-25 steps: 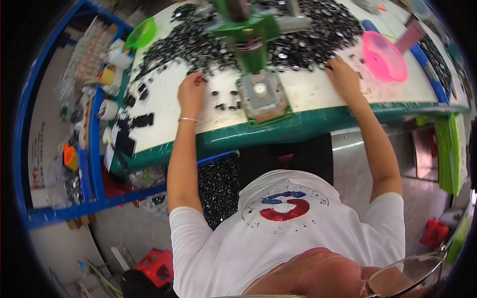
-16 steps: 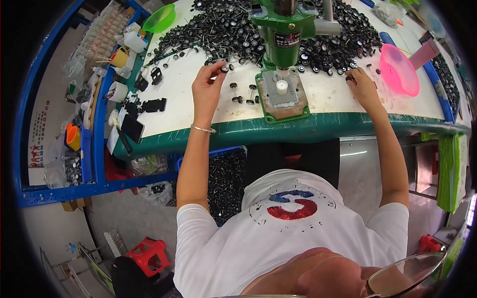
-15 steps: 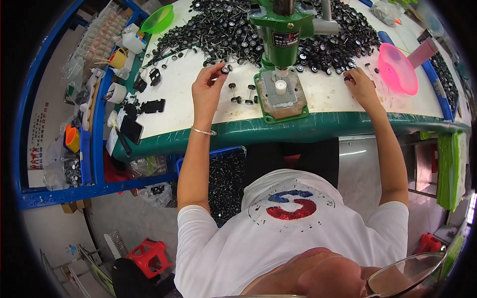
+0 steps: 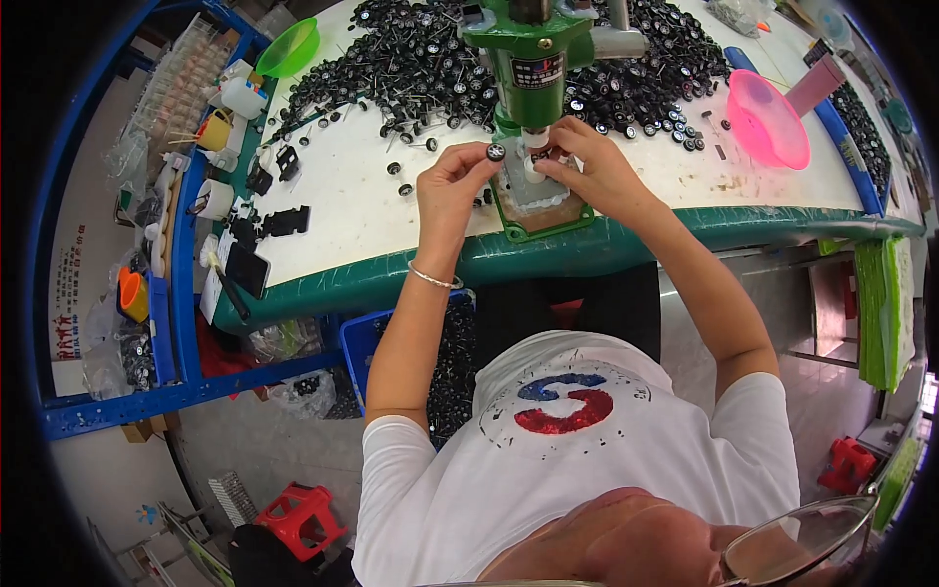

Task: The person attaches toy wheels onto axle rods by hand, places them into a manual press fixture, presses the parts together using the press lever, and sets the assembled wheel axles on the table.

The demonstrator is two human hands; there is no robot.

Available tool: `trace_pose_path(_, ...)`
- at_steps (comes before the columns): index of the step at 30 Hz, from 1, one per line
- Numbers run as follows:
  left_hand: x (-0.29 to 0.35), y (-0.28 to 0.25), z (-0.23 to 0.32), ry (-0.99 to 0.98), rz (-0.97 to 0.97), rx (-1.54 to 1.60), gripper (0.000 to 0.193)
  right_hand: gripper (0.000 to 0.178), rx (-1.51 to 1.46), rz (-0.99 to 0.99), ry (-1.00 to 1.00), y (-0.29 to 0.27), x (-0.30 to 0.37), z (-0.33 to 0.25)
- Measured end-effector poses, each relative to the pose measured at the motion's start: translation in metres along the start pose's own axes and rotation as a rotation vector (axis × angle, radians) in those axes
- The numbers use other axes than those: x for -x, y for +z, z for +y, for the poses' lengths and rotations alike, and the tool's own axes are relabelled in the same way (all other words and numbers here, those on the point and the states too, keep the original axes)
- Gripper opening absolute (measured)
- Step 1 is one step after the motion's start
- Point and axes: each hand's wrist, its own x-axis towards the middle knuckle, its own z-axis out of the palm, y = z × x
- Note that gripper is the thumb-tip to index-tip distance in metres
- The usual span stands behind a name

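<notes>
My left hand [image 4: 452, 191] pinches a small black toy wheel [image 4: 496, 153] with a silver hub, held just left of the press's white post. At that white post [image 4: 533, 168], under the ram of a green hand press [image 4: 533, 83], the fingers of my right hand [image 4: 599, 174] close together. What they hold, if anything, is hidden by the fingers. The press base [image 4: 546, 217] is a green-edged plate at the table's near edge. Beside it, partly behind my left hand, a few wheels show; two more wheels [image 4: 394, 168] lie farther left.
A large heap of black wheels and axles [image 4: 411, 59] covers the far table. A pink bowl [image 4: 768, 122] stands right, a green bowl [image 4: 290, 49] far left. Black plastic parts [image 4: 286, 221] and a phone [image 4: 246, 269] lie near the left edge. Below is a blue crate [image 4: 364, 342] of black parts.
My right hand has moved left from the right of the wheel heap to the white post. My left hand has brought its wheel rightward, next to the press. The view has shifted slightly.
</notes>
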Motion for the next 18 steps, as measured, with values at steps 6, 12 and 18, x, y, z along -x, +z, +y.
trace_pose_path(6, 0.001, 0.009, 0.007, -0.068, -0.046, 0.056, 0.014, 0.027, -0.293, 0.006, 0.132, 0.015, 0.005, 0.005)
trace_pose_path(12, 0.002, 0.021, 0.014, -0.086, -0.09, 0.117, 0.012, 0.032, -0.331, 0.015, 0.168, 0.017, 0.007, 0.01)
trace_pose_path(18, 0.001, 0.034, 0.01, -0.065, -0.126, 0.167, 0.013, 0.053, -0.379, 0.107, 0.088, 0.002, 0.006, 0.024)
